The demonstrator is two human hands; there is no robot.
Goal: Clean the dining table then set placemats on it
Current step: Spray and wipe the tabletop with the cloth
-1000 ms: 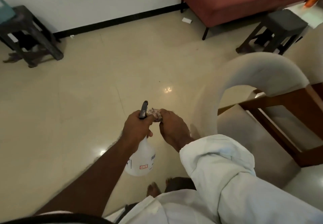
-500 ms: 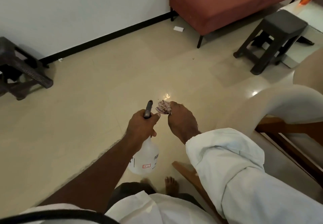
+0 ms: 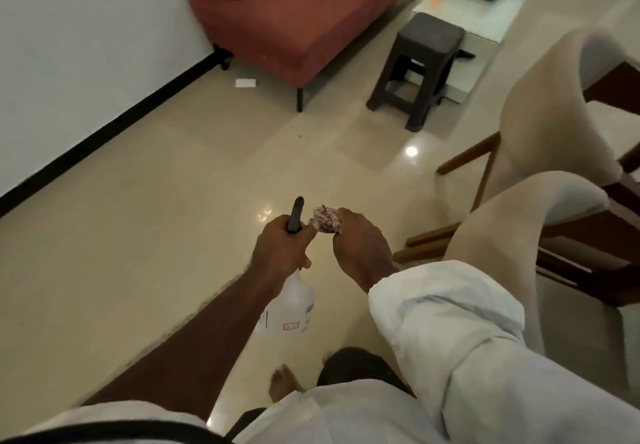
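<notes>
Cleaning step: left hand (image 3: 282, 247) clamped round the spray bottle (image 3: 289, 308), right hand (image 3: 360, 246) pinching a crumpled cloth (image 3: 323, 219) at its nozzle; next, probably wet it and turn tableward.

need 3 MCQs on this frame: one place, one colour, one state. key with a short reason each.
1. Where does the stool stand?
A) on the floor beside the sofa
B) on top of the sofa
C) on a wall shelf

2. What colour is the sofa?
A) blue
B) red
C) green

3. What is the right hand doing?
A) hanging open and empty
B) holding a plate
C) gripping a crumpled cloth

Key:
1 A, the stool's legs rest on the floor next to the sofa's end.
2 B, its seat and cushion are red.
3 C, the fingers are curled round the cloth in front of the body.
</notes>
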